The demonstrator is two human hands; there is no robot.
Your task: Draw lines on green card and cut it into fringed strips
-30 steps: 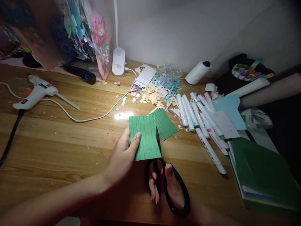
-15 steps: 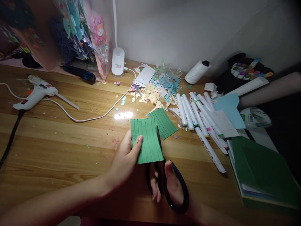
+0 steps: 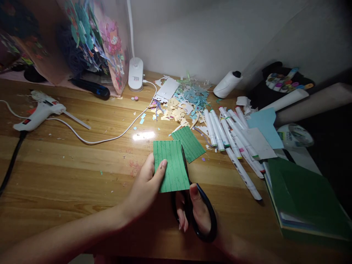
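Note:
A green piece of paper [image 3: 170,174] with dark lines running down it is pinched in my left hand [image 3: 144,183], thumb on its face and fingers behind. My right hand [image 3: 198,209] has its fingers and thumb through the handles of black scissors [image 3: 213,223]. The blades run up along the paper's right edge, and one blade is partly hidden behind the sheet. Just beyond lies a second green lined piece [image 3: 189,143] on the desk, partly covered by the held one.
Paper scraps [image 3: 176,110] lie heaped by the wall. Several white markers [image 3: 233,132] and a dark green stack of paper [image 3: 308,201] sit to the right. A glue gun [image 3: 41,113] with its cord is on the left, and a lamp base [image 3: 135,75] stands behind.
The scissor handles have come slightly closer together, and the right hand has moved a little up and left. The left hand keeps its hold on the green paper. The view has shifted slightly.

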